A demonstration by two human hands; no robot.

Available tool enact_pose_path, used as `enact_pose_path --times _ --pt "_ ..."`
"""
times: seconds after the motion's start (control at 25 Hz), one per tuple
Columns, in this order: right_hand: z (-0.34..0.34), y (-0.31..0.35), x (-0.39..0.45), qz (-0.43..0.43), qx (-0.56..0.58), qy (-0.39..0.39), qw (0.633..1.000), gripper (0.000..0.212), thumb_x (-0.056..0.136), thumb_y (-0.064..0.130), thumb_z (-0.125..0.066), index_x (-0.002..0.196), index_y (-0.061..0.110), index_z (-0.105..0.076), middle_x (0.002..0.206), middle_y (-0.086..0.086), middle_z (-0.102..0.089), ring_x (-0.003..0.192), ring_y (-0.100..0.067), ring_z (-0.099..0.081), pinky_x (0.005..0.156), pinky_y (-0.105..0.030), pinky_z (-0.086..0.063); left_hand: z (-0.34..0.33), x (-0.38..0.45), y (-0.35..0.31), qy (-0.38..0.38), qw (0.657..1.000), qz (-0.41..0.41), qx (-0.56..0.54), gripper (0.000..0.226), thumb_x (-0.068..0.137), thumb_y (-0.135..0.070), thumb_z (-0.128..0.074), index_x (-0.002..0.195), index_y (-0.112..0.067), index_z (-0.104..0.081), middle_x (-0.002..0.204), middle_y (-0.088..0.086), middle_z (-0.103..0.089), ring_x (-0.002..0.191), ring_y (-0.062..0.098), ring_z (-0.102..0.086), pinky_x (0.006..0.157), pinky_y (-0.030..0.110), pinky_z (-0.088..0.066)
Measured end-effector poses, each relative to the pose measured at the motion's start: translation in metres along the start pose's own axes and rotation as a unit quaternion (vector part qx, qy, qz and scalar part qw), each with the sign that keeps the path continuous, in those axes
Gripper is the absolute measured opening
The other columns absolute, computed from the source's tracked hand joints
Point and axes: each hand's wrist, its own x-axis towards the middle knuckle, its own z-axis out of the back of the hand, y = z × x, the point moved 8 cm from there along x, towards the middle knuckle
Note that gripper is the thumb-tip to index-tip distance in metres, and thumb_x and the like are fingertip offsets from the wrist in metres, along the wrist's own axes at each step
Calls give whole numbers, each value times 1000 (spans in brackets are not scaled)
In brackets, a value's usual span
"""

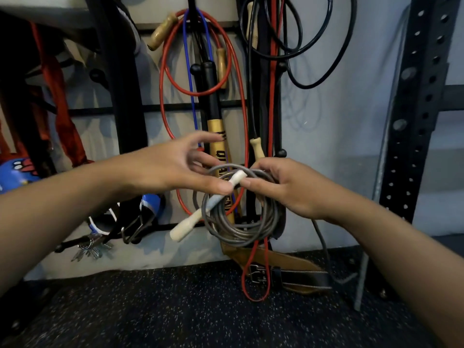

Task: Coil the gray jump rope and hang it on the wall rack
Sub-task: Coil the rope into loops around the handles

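Gray jump rope (241, 217) hangs coiled before the wall rack (175, 106), pinched at its top by the right hand (288, 189); left hand (175, 169) spread, grasping nothing; risk: loops and dangling pale handle (185, 226) may spring loose or snag neighbouring red rope (165, 79).

Gray jump rope (241, 222): smooth cord with a dull sheen, apparently plastic-coated. Its handles (187, 226): pale, matt, looking like unfinished wood. Red rope (164, 96) and black cords (296, 46) on the wall rack (125, 109): smooth, slightly glossy coating. Rack bars: matt black metal. Upper hanging handles (160, 31): varnished light wood. Belt (288, 264) on floor: brown leather, worn, with a bright metal buckle. Floor (175, 310): rough, matt black rubber with pale flecks. Perforated upright (421, 109): matt black painted metal.
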Motion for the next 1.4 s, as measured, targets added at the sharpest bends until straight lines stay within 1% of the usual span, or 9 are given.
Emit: enact_pose_path --times 0.24,0.4,0.52,0.68,0.76,0.88,1.04,1.2,1.4 --pt "-11 9 -7 47 -53 81 994 12 98 36 -65 87 32 -63 71 13 -59 61 0 -52 60 -20 -41 -57 30 -9 114 992 35 50 44 72 -33 -89 109 -22 -70 97 -4 -78 94 14 -74 87 30 -54" --pt "-18 1 -14 36 36 86 995 28 93 43 -69 105 17 -68 86 -9 -71 68 -8 -58 65 -34 -49 -75 23 7 171 982 59 46 32 80 -32 -84 100 -11 -73 73 -4 -73 67 9 -68 70 25 -55" --pt "-2 -14 -14 -28 162 47 985 47 82 59 -70 106 19 -66 85 -14 -67 53 -7 -49 51 -25 -40 -72 12 14 183 975 55 110 39 83 -47 -76 102 -13 -75 60 -10 -62 58 8 -58 59 22 -49" --pt "19 -39 -19 -40 219 -25 975 38 92 51 -65 91 14 -70 62 -3 -56 44 -13 -40 44 -25 -29 -57 6 14 88 986 6 -144 27 89 -43 -68 97 -20 -78 65 -4 -49 55 10 -47 63 29 -50" --pt "23 -52 -23 -62 250 -65 964 41 92 55 -63 88 14 -72 58 1 -47 43 -14 -35 44 -27 -26 -49 11 18 -13 952 -11 -306 26 85 -45 -70 83 -20 -74 64 -4 -43 52 11 -46 65 35 -50" --pt "7 -60 -26 -84 300 -61 948 63 85 75 -54 97 17 -74 66 -1 -53 43 -12 -34 44 -27 -28 -36 14 33 -193 828 -18 -527 33 82 -47 -70 83 -16 -59 59 -6 -46 51 10 -49 57 28 -54" --pt "-26 -34 -24 -83 300 -23 950 78 71 91 -48 114 29 -69 82 -2 -67 48 -9 -46 46 -25 -34 -46 11 29 -325 733 -27 -596 33 95 -45 -61 85 -13 -59 61 -3 -59 57 13 -65 57 28 -60" --pt "-35 -12 -21 -70 353 -105 927 39 85 62 -64 101 27 -69 59 0 -66 35 -16 -45 35 -24 -36 -69 11 23 -351 766 -19 -538 38 102 -46 -51 118 -16 -67 92 1 -83 92 20 -79 88 46 -62" --pt "-28 -23 -20 -89 323 -110 936 16 96 31 -70 88 17 -69 57 -11 -62 29 -18 -40 30 -22 -30 -76 -2 41 -269 839 46 -471 36 88 -39 -69 111 -12 -72 98 8 -83 95 26 -79 96 50 -57"
